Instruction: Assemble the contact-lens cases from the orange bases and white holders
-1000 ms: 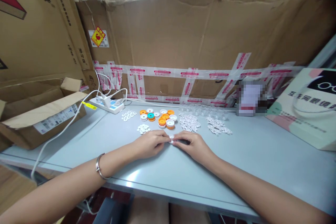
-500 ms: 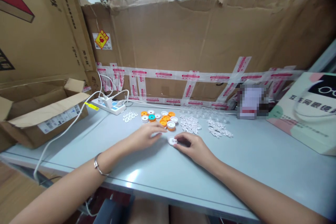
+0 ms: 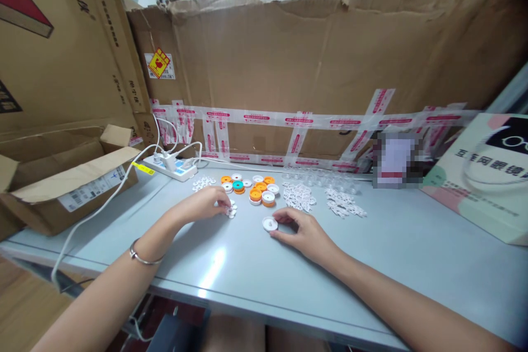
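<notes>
Because the round white plastic dish (image 3: 270,224) below frame centre seems light and stiff, my right hand (image 3: 302,227) sensibly pinches its rim, while my left hand (image 3: 204,204), grip unclear, is at small white plastic discs (image 3: 233,210).

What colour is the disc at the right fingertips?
The disc is white; head view shows best.

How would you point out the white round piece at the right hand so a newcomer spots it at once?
Below the tall cardboard panel, look at the pale grey-blue table and find the right hand. At its fingertips lies a shallow white round piece. Unlike the bunched orange, white and teal round pieces behind it, it sits apart.
</notes>
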`<state>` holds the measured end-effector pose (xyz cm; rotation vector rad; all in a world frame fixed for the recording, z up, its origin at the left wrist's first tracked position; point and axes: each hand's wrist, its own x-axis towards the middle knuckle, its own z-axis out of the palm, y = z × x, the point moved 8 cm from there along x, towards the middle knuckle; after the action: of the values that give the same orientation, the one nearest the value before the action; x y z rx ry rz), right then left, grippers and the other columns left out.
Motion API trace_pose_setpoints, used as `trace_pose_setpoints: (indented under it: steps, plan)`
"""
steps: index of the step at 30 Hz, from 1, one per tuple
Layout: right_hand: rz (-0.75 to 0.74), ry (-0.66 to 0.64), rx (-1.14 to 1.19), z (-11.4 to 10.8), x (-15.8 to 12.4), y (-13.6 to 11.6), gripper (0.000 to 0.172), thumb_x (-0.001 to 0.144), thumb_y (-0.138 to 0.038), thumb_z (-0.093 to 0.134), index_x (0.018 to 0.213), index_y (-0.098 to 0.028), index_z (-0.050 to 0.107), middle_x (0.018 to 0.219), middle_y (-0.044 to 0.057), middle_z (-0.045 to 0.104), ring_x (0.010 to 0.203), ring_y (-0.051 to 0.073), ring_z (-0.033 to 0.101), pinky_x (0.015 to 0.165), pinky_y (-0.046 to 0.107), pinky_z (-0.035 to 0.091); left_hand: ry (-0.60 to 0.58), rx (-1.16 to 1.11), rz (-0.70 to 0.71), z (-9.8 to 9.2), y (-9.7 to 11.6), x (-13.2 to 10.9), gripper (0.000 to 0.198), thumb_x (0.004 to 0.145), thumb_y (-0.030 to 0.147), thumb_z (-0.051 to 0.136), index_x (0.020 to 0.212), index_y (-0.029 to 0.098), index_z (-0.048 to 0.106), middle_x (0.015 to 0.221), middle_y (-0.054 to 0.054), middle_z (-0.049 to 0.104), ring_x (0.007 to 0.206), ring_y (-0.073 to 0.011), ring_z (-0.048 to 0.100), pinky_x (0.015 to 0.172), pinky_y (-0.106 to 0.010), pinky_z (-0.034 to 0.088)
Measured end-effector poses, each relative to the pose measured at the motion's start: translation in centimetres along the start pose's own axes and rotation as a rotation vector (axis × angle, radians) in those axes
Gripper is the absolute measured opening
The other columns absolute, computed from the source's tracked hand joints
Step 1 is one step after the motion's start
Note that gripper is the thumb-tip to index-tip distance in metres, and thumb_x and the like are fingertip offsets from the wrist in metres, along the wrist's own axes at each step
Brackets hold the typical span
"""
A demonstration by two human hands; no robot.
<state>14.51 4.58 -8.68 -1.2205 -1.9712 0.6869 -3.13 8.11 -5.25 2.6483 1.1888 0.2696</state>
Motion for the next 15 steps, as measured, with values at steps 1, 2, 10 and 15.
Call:
trace_pose_setpoints:
  steps: [1,2,10,15]
  plan:
    - [-0.002,-0.001,-0.004,0.0,0.0,0.0,0.021,0.068,-0.025,0.064,0.088,-0.019,0.059,0.085,0.003,0.064,0.079,0.017,0.06,0.073,0.029,0.049,0.0,0.004,0.008,0.1,-0.1,0.1,0.015,0.074,0.012,0.055,0.081,0.017,0.068,0.083,-0.004,0.066,0.077,-0.0156,0.06,0.071,-0.022,0.042]
    - [-0.002,-0.001,-0.007,0.0,0.0,-0.1,0.021,0.068,-0.025,0.064,0.087,-0.019,0.059,0.084,0.003,0.064,0.078,0.017,0.06,0.072,0.029,0.049,0.002,0.008,0.017,0.2,-0.1,0.1,0.016,0.075,0.011,0.055,0.08,0.017,0.069,0.082,-0.004,0.066,0.076,-0.0153,0.06,0.07,-0.022,0.042]
    - [-0.026,0.002,-0.024,0.0,0.1,-0.2,0.023,0.069,-0.026,0.062,0.09,-0.02,0.059,0.086,0.003,0.064,0.08,0.017,0.06,0.073,0.03,0.048,0.239,-0.086,0.032,-1.6,1.2,0.1,0.016,0.079,0.017,0.052,0.078,0.015,0.067,0.079,-0.005,0.065,0.073,-0.0143,0.057,0.068,-0.024,0.042]
    - [-0.054,-0.037,0.008,0.3,0.1,-0.6,0.032,0.069,-0.024,0.06,0.101,-0.02,0.055,0.102,0.005,0.063,0.092,0.02,0.059,0.082,0.034,0.047,0.212,-0.349,0.089,0.0,4.7,1.0,0.014,0.078,0.019,0.055,0.082,0.015,0.069,0.078,-0.004,0.067,0.07,-0.0128,0.058,0.066,-0.021,0.042]
